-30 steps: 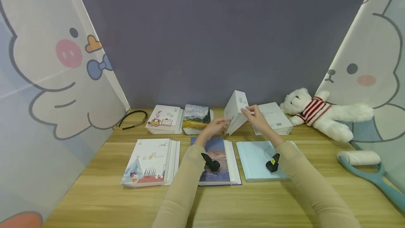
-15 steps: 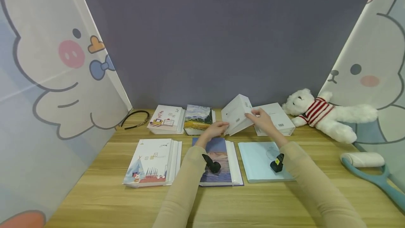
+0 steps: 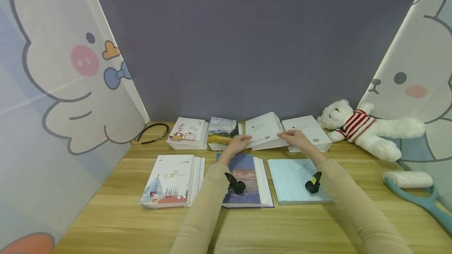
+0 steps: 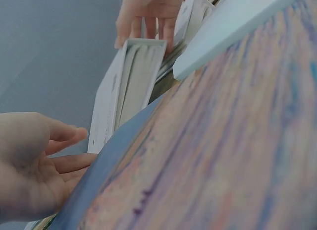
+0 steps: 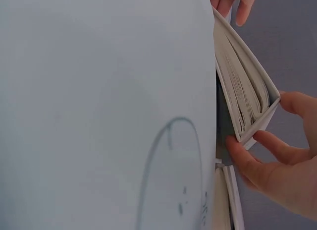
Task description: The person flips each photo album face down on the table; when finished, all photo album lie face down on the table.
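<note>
A white photo album (image 3: pixel 264 127) with a barcode on its face lies tilted in the back row, its right side raised off the table. My right hand (image 3: pixel 296 138) grips that raised side; in the right wrist view the thumb and fingers (image 5: pixel 277 141) hold the album's thick edge. At the near left corner is my left hand (image 3: pixel 238 144), fingers loosely extended in the left wrist view, palm (image 4: pixel 29 175) partly visible. Whether its fingertips touch the album is hard to tell. Page edges (image 5: pixel 242 81) show between the covers.
Beside it lie another white album (image 3: pixel 308 130) and a landscape-covered album (image 3: pixel 221 130). In front are a purple-blue album (image 3: pixel 243 175), a light blue album (image 3: pixel 287 179) and a tent-picture album (image 3: pixel 167 179). A headband (image 3: pixel 152 133), teddy bear (image 3: pixel 360 122) and lint roller (image 3: pixel 409 179) lie outward.
The white album has turned from standing steeply on edge to lying nearly flat, its barcode face now upward. My right hand has lowered with its right side; my left hand stays at the left corner.
</note>
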Demonstrator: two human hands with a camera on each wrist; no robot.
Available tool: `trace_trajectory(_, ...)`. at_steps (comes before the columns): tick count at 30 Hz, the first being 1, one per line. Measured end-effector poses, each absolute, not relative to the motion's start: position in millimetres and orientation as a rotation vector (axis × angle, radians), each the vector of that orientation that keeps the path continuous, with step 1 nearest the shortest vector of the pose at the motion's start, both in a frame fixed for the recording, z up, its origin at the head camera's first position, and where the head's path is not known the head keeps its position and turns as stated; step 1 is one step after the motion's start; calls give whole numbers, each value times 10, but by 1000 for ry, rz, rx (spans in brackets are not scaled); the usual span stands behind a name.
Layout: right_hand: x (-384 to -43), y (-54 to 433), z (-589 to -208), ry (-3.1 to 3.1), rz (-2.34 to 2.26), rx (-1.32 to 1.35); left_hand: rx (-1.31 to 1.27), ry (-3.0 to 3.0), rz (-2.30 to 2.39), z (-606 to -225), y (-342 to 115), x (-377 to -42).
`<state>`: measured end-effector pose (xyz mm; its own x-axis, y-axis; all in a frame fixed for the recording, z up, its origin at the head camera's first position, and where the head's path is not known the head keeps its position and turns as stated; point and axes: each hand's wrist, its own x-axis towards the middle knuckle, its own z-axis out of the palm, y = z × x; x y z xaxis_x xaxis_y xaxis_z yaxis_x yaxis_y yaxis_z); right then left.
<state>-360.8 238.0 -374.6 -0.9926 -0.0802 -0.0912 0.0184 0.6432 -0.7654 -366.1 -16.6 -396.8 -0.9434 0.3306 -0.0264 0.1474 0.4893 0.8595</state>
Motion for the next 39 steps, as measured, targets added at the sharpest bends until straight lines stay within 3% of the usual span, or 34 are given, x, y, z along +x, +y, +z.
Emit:
trace_trajectory(12, -3639, 2403, -3833, 2804, -1082, -133, 407, 2560, 1416, -4084, -195, -3771)
trace_trajectory(39, -3662, 2309, -3791, 2835, -998, -195, 441, 2576, 1289, -3896, -230, -3575)
